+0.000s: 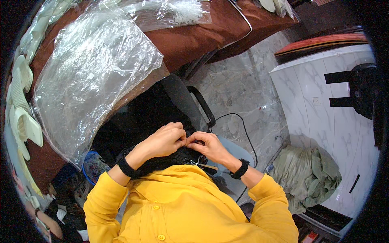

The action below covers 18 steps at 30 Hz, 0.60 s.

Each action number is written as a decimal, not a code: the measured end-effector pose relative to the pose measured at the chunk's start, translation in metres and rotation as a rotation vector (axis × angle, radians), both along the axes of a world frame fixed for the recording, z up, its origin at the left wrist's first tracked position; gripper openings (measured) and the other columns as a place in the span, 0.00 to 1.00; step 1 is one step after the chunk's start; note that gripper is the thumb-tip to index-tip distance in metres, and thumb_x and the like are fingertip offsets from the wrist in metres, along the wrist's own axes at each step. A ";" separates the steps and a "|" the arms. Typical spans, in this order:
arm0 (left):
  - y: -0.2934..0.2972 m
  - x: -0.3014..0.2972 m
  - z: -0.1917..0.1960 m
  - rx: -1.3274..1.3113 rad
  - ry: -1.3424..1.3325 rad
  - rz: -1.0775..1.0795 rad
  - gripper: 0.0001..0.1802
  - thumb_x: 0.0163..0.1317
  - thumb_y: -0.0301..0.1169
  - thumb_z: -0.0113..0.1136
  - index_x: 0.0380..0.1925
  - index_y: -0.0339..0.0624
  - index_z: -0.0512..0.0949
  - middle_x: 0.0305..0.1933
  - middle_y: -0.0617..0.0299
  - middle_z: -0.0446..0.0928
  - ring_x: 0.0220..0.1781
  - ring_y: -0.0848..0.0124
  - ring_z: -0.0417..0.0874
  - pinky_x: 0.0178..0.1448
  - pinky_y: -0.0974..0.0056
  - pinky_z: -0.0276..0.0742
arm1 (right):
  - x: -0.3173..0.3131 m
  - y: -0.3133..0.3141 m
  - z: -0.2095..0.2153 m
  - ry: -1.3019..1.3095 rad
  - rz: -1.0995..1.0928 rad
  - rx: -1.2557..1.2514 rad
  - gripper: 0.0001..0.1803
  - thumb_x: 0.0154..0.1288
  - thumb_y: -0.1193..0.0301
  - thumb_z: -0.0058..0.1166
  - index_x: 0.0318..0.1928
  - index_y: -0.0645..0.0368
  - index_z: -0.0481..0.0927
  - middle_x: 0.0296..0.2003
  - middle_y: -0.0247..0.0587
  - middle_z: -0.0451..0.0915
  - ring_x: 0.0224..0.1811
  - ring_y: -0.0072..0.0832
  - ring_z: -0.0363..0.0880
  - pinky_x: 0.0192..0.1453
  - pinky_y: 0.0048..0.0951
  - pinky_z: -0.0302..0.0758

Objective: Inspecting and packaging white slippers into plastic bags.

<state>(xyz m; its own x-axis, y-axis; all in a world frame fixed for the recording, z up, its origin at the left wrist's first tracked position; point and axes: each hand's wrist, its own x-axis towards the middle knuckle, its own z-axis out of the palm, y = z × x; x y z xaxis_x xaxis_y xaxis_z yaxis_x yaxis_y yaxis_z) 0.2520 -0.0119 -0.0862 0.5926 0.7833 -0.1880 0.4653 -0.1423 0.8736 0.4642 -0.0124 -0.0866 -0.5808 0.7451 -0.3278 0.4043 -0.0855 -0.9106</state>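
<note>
Over my lap, black fabric (pixel 142 109) lies in dark folds. My left hand (pixel 163 139) is just above it, fingers curled in a pinch. Fingertip to fingertip with it, my right hand (pixel 208 146) pinches as well, thumb and forefinger pressed together. Whatever sits between the fingertips is too small to make out. Just below the right hand, a thin white string (pixel 197 163) shows against the black fabric.
Clear plastic sheeting (pixel 97 69) covers part of the brown-clothed table (pixel 190 40) ahead. White moulded pieces (pixel 26 125) line the left edge. A black chair armrest (pixel 202 105) and a dark cable (pixel 245 125) are to the right, with a grey-green cloth bundle (pixel 306 174) beyond.
</note>
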 end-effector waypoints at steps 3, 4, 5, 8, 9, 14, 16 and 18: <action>0.000 -0.001 -0.002 0.008 -0.001 -0.009 0.07 0.56 0.26 0.58 0.30 0.34 0.81 0.37 0.50 0.74 0.47 0.53 0.76 0.52 0.56 0.72 | 0.000 0.001 0.004 -0.044 0.019 -0.014 0.06 0.62 0.75 0.59 0.39 0.63 0.82 0.31 0.33 0.81 0.30 0.17 0.72 0.35 0.21 0.70; 0.000 -0.001 -0.003 0.016 -0.007 -0.015 0.07 0.56 0.27 0.58 0.30 0.34 0.81 0.37 0.50 0.74 0.47 0.53 0.76 0.52 0.56 0.72 | 0.000 0.001 0.004 -0.061 0.025 -0.008 0.06 0.62 0.74 0.59 0.39 0.63 0.82 0.31 0.33 0.81 0.29 0.17 0.72 0.35 0.22 0.70; 0.000 -0.001 -0.003 0.016 -0.007 -0.016 0.07 0.56 0.27 0.58 0.30 0.34 0.81 0.37 0.50 0.74 0.47 0.53 0.76 0.52 0.56 0.72 | 0.000 0.001 0.004 -0.077 0.030 -0.002 0.07 0.61 0.74 0.59 0.39 0.63 0.82 0.31 0.33 0.81 0.29 0.17 0.72 0.34 0.22 0.70; 0.000 -0.001 -0.001 0.015 0.003 -0.014 0.07 0.57 0.27 0.58 0.30 0.34 0.81 0.38 0.50 0.75 0.47 0.53 0.76 0.52 0.56 0.72 | 0.000 0.001 0.004 -0.081 0.039 0.021 0.07 0.61 0.74 0.59 0.39 0.63 0.82 0.31 0.34 0.81 0.29 0.17 0.71 0.34 0.22 0.70; 0.001 -0.001 0.000 0.016 0.004 -0.016 0.07 0.57 0.27 0.58 0.30 0.34 0.81 0.38 0.50 0.75 0.47 0.53 0.76 0.52 0.55 0.72 | 0.000 0.001 0.005 -0.081 0.038 0.020 0.07 0.61 0.74 0.59 0.39 0.63 0.82 0.31 0.34 0.81 0.29 0.17 0.71 0.34 0.22 0.70; 0.001 -0.002 -0.002 0.020 0.008 -0.024 0.07 0.57 0.27 0.57 0.31 0.34 0.81 0.38 0.50 0.75 0.47 0.53 0.76 0.52 0.55 0.72 | -0.001 0.001 0.006 -0.078 0.044 0.039 0.07 0.60 0.74 0.59 0.38 0.63 0.82 0.31 0.34 0.80 0.28 0.19 0.72 0.33 0.23 0.70; 0.000 -0.001 -0.004 0.025 0.003 -0.024 0.07 0.57 0.27 0.57 0.31 0.34 0.81 0.38 0.50 0.75 0.46 0.53 0.75 0.52 0.55 0.72 | -0.001 0.001 0.005 -0.072 0.038 0.038 0.07 0.60 0.74 0.58 0.38 0.63 0.82 0.31 0.34 0.80 0.28 0.19 0.72 0.33 0.23 0.70; 0.000 -0.002 -0.003 0.024 0.001 -0.021 0.07 0.57 0.27 0.58 0.31 0.34 0.80 0.38 0.50 0.75 0.46 0.53 0.75 0.52 0.55 0.72 | -0.001 0.000 0.005 -0.065 0.032 0.038 0.06 0.60 0.74 0.58 0.38 0.63 0.82 0.31 0.34 0.80 0.28 0.19 0.72 0.33 0.23 0.70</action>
<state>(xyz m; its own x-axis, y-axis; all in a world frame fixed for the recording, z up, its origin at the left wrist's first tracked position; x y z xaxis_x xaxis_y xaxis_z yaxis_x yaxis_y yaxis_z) 0.2503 -0.0120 -0.0889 0.6088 0.7749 -0.1699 0.4625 -0.1726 0.8697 0.4630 -0.0121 -0.0812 -0.5831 0.7391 -0.3373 0.4649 -0.0369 -0.8846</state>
